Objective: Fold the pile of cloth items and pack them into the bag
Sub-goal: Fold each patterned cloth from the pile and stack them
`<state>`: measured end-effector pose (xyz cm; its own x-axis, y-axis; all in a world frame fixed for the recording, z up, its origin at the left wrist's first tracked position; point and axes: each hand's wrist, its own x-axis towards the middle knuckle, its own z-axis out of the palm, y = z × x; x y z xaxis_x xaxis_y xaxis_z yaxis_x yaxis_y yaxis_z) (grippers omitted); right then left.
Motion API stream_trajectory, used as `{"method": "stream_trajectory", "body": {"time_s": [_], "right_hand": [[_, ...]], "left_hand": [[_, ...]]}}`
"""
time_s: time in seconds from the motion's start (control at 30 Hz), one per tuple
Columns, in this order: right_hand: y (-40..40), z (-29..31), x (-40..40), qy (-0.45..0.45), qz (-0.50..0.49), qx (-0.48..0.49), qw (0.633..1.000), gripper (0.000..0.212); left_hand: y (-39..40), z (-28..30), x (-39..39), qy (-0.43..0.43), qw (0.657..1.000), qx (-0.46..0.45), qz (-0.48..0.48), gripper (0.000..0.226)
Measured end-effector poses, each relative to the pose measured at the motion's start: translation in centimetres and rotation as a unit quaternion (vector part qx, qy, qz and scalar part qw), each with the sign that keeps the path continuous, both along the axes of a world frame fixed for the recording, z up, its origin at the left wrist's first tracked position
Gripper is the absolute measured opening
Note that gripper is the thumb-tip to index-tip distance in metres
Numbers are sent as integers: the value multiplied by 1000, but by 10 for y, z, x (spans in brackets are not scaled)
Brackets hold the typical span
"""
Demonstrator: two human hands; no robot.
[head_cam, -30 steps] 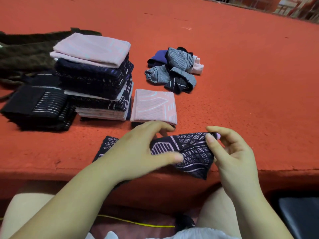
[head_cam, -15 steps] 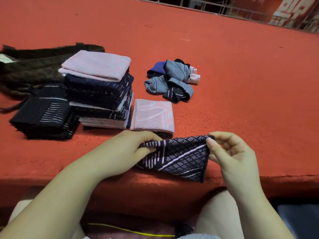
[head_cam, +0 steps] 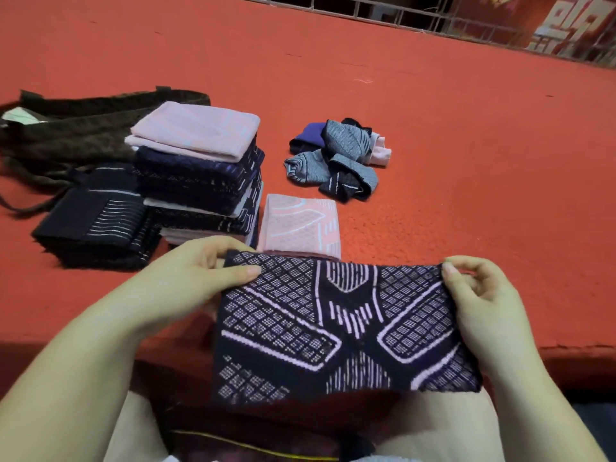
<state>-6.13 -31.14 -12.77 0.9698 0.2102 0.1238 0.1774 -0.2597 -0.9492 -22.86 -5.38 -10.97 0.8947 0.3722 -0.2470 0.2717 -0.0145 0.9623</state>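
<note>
A dark navy cloth with a pale lilac diamond pattern (head_cam: 336,328) hangs spread out in front of me, over the near edge of the red surface. My left hand (head_cam: 196,278) pinches its upper left corner and my right hand (head_cam: 480,295) pinches its upper right corner. Behind it lies a folded pink cloth (head_cam: 300,226). A tall stack of folded cloths (head_cam: 200,175), pink on top, stands to the left, with a low dark folded stack (head_cam: 96,225) beside it. A small unfolded pile (head_cam: 336,161) of grey, blue and pink items lies farther back. The dark bag (head_cam: 73,128) lies at far left.
Everything rests on a red carpeted platform (head_cam: 466,178) whose front edge runs just under my hands. A metal railing (head_cam: 433,18) lines the far side. My knees and a yellow cord (head_cam: 253,446) show below the edge.
The patterned cloth was folded small on the surface under my hands; it has been lifted and pulled open wide between both hands.
</note>
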Motion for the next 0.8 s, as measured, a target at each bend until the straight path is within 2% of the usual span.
{"method": "stream_trajectory", "body": {"time_s": [0.03, 0.07, 0.13, 0.17, 0.2, 0.3, 0.37, 0.47, 0.53, 0.7, 0.8], "right_hand": [[3, -2, 3, 2, 0, -33, 999, 6], [7, -3, 4, -8, -1, -66, 998, 10], [16, -6, 2, -56, -2, -128, 990, 26], [20, -8, -2, -87, 5, -151, 985, 34], [25, -11, -9, -119, 24, -166, 979, 39], [41, -25, -35, -201, 151, -211, 945, 42], [47, -41, -45, -190, 225, -267, 917, 59], [41, -56, -40, -153, 195, -389, 887, 89], [34, -59, -35, -149, 158, -442, 870, 99], [30, -56, -30, -119, 154, -479, 856, 100], [31, -56, -30, -133, 146, -490, 849, 88]], "left_hand": [[0, -8, 4, 15, 999, 33, 28, 19], [0, -17, 7, 32, 992, 107, 56, 18], [-6, -32, 12, 41, 937, 330, 112, 23], [-13, -36, 12, 8, 901, 411, 137, 25], [-20, -38, 12, -35, 880, 449, 150, 24], [-36, -47, 12, -85, 872, 473, 94, 33], [-43, -58, 14, -41, 855, 518, -14, 52], [-33, -78, 11, 50, 838, 534, -95, 83], [-21, -87, 4, 27, 839, 538, -82, 88], [-12, -91, -3, 6, 845, 530, -70, 88], [-5, -95, -6, -70, 878, 468, -71, 75]]}}
